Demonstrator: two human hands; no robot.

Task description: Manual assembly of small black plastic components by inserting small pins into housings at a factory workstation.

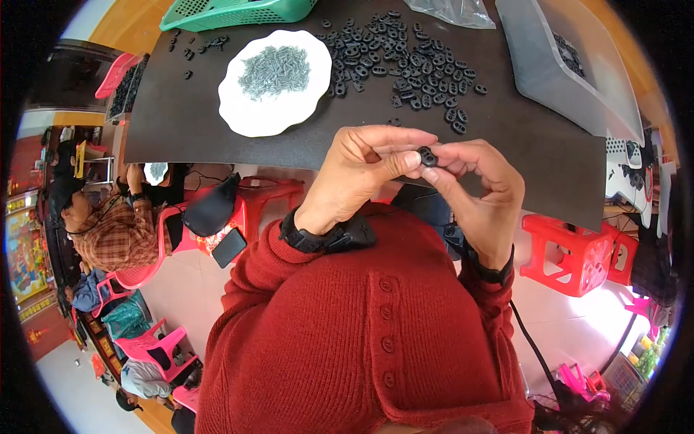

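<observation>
Just over the table's near edge, a small black two-hole cord lock (428, 156) sits between my fingertips. My left hand (356, 172) pinches it from the left with thumb and forefinger. From the right, my right hand (486, 186) grips the same piece with its thumb and fingers. Beyond my hands lies a loose heap of black cord lock parts (430, 76). A white scalloped plate (246, 121) stands left of the heap, bearing a mound of small metal springs (275, 72).
A green plastic basket (238, 16) stands at the table's far left. A clear plastic bag (455, 10) lies at the far edge, beside a translucent bin (560, 90) on the right. Red stools (567, 253) stand at right; a person in plaid (119, 235) sits at left.
</observation>
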